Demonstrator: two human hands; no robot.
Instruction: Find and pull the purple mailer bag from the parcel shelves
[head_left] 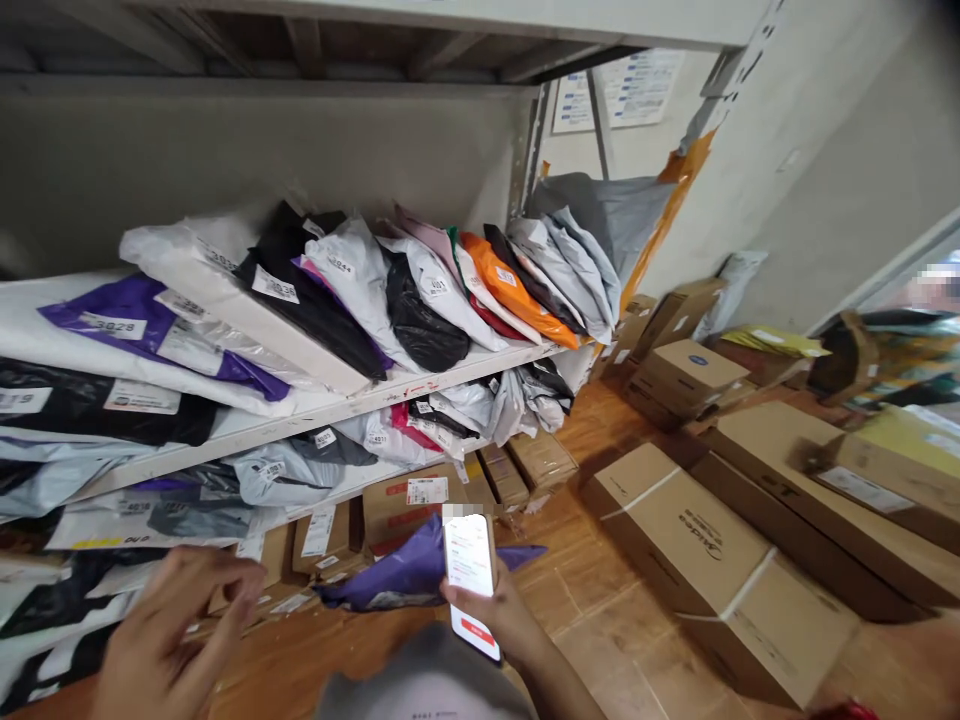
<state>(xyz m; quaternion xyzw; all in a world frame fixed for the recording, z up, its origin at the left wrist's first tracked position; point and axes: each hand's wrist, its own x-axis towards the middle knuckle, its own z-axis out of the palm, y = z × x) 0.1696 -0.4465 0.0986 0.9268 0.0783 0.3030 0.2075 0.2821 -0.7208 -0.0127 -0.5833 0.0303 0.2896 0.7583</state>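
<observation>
- Phone (470,570): lit screen facing up, white page with a red bar near its lower end; held upright in the right hand (504,618), fingers wrapped round its lower half, thumb on the left edge.
- Purple mailer bag (409,572): flat, creased, lying just behind the phone and touching the right hand; whether the hand grips it as well cannot be told.
- Left hand (166,640): lower left of the view, holding nothing, fingers loosely curled and pointed toward the low shelf parcels; it hovers just in front of the small cardboard boxes (322,540) on the bottom shelf.
- Grey mailer (427,685): rounded, at the bottom edge between the two hands, with small print on its near side.
- Shelf rack (450,372): white boards, metal upright at the right end.
- Upper shelf: soft mailers leaning in a row, white, black, purple (142,325), orange (510,285) and grey, most bearing white labels with numbers.
- Lower shelf: more grey and white mailers (285,470), a red one among them.
- Large cardboard carton (705,560): on the wooden floor, right of centre, taped with white strips.
- Further cartons (690,372): stacked along the wall behind it.
- Papers (622,90): pinned on the far wall.
</observation>
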